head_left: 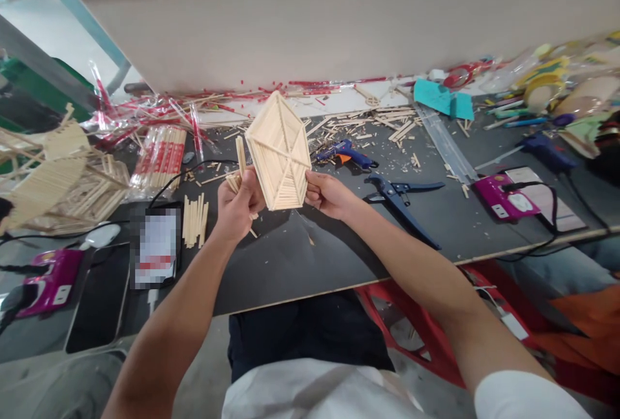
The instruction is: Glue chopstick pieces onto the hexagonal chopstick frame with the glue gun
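A many-sided panel [281,154] built from thin wooden sticks, with ribs meeting near its middle, is held up above the dark table. My right hand [325,194] pinches its lower right edge. My left hand [239,204] is closed around several loose wooden sticks [241,153], its thumb beside the panel's left edge; whether it also grips the panel is hard to tell. Behind the right hand lies a blue hot glue gun [346,153] with an orange trigger. To the left of my left hand, cut sticks [196,220] lie in a row.
A blue cutter [404,203] lies to the right, near a purple power strip [506,198]. Phones [157,245] and another purple power strip [52,282] are at left. Wrapped chopstick bundles [159,157] and stick scraps [372,123] cover the back. A stick-built structure [53,180] stands far left.
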The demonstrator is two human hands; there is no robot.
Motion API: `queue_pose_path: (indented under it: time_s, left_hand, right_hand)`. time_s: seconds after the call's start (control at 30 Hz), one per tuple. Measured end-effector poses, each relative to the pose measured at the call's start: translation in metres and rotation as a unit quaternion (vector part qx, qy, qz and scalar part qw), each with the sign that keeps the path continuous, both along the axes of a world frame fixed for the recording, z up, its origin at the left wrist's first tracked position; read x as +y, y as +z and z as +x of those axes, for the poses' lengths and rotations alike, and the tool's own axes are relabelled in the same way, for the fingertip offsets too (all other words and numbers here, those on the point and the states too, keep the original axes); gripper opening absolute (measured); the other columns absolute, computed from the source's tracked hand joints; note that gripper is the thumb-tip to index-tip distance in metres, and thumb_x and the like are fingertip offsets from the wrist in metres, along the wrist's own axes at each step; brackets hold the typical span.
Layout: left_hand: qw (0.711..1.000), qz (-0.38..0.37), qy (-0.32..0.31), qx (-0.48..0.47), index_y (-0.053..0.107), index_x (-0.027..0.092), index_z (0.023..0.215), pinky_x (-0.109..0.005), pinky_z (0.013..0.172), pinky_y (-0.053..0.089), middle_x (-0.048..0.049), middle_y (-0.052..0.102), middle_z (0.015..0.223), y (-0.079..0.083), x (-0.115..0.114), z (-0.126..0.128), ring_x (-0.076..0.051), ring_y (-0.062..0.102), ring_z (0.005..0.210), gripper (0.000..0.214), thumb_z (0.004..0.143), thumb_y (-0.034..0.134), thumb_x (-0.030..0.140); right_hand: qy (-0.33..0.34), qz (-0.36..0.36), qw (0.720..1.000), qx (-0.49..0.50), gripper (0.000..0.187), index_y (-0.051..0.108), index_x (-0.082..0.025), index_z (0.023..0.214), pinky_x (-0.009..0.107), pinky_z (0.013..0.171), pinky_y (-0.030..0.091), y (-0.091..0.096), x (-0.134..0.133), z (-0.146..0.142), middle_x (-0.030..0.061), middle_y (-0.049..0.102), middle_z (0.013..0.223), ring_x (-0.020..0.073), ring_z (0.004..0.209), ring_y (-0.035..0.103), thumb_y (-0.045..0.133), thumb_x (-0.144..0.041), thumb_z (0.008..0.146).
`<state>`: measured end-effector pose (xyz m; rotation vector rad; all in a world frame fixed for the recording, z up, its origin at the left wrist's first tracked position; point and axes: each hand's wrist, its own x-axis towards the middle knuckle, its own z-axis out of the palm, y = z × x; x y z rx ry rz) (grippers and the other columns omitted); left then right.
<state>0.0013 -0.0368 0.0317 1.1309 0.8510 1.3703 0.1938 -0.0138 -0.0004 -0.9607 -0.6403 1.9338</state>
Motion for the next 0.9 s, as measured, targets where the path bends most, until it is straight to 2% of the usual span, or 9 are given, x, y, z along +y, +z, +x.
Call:
queue_pose_path:
  time_s: [0.1, 0.23, 0.37, 0.5, 0.63, 0.7, 0.8, 0.9]
  left_hand:
    - [0.996, -0.059, 0.019, -0.064, 0.035, 0.021, 0.061, -0.013, 0.031, 0.017, 0.0129, 0.017, 0.046, 0.004, 0.002, 0.000, -0.001, 0.013, 0.035, 0.067, 0.066, 0.092, 0.056]
    - [0.986, -0.109, 0.073, -0.099, 0.035, 0.021, 0.059, -0.014, 0.029, 0.011, 0.0118, 0.020, 0.044, 0.002, 0.008, -0.003, -0.001, 0.016, 0.033, 0.063, 0.070, 0.091, 0.047]
    - [0.982, -0.122, 0.100, -0.102, 0.036, 0.021, 0.060, -0.015, 0.029, 0.011, 0.0107, 0.025, 0.044, 0.001, 0.014, -0.006, -0.002, 0.020, 0.032, 0.061, 0.076, 0.087, 0.051]
    - [0.983, -0.114, 0.100, -0.105, 0.038, 0.020, 0.063, -0.015, 0.029, 0.014, 0.0095, 0.030, 0.047, -0.001, 0.018, -0.010, -0.002, 0.023, 0.033, 0.056, 0.084, 0.079, 0.052]
    - [0.983, -0.111, 0.111, -0.093, 0.041, 0.020, 0.062, -0.014, 0.030, 0.020, 0.0100, 0.032, 0.045, -0.007, 0.022, -0.013, -0.002, 0.025, 0.033, 0.053, 0.082, 0.082, 0.048]
    - [0.984, -0.111, 0.121, -0.073, 0.046, 0.020, 0.063, -0.015, 0.031, 0.023, 0.0092, 0.038, 0.045, -0.009, 0.023, -0.014, -0.003, 0.032, 0.032, 0.048, 0.079, 0.082, 0.047]
    - [0.986, -0.108, 0.115, -0.048, 0.055, 0.018, 0.067, -0.016, 0.031, 0.027, 0.0065, 0.049, 0.049, -0.010, 0.024, -0.014, -0.004, 0.040, 0.034, 0.037, 0.076, 0.082, 0.043]
    - [0.987, -0.130, 0.084, -0.040, 0.055, 0.018, 0.065, -0.015, 0.031, 0.028, 0.0067, 0.047, 0.048, -0.008, 0.024, -0.016, -0.003, 0.037, 0.033, 0.031, 0.076, 0.079, 0.034]
  right_hand:
    - [-0.006, 0.013, 1.000, -0.006, 0.045, 0.037, -0.021, 0.067, 0.015, 0.042, 0.026, -0.001, 0.002, 0.002, -0.0113, 0.032, 0.049, 0.0038, 0.041, 0.028, 0.067, -0.036, 0.097]
    - [-0.010, 0.020, 1.000, -0.008, 0.041, 0.041, -0.021, 0.070, 0.015, 0.043, 0.027, -0.002, 0.001, 0.004, -0.0111, 0.033, 0.051, 0.0036, 0.043, 0.031, 0.069, -0.035, 0.095]
    - [-0.007, 0.018, 1.000, -0.014, 0.044, 0.039, -0.021, 0.070, 0.014, 0.043, 0.027, -0.001, 0.001, 0.004, -0.0114, 0.033, 0.052, 0.0034, 0.043, 0.030, 0.072, -0.037, 0.093]
    - [-0.015, 0.016, 1.000, -0.015, 0.045, 0.038, -0.021, 0.070, 0.013, 0.041, 0.026, 0.002, 0.001, 0.005, -0.0121, 0.032, 0.052, 0.0027, 0.042, 0.029, 0.074, -0.038, 0.092]
    - [-0.023, 0.013, 1.000, -0.001, 0.042, 0.038, -0.022, 0.073, 0.012, 0.038, 0.022, 0.007, 0.001, 0.006, -0.0130, 0.034, 0.050, 0.0021, 0.040, 0.032, 0.073, -0.035, 0.092]
    - [-0.024, 0.034, 0.999, -0.006, 0.039, 0.041, -0.022, 0.075, 0.012, 0.037, 0.021, 0.010, 0.001, 0.008, -0.0126, 0.040, 0.050, 0.0023, 0.039, 0.036, 0.073, -0.036, 0.093]
    - [-0.040, 0.084, 0.995, -0.031, 0.036, 0.044, -0.023, 0.079, 0.013, 0.036, 0.029, 0.014, 0.002, 0.012, -0.0090, 0.056, 0.057, 0.0034, 0.042, 0.047, 0.071, -0.041, 0.093]
    - [-0.057, 0.128, 0.989, -0.040, 0.032, 0.049, -0.023, 0.086, 0.015, 0.045, 0.046, 0.018, 0.003, 0.016, -0.0044, 0.070, 0.071, 0.0066, 0.053, 0.063, 0.071, -0.046, 0.092]
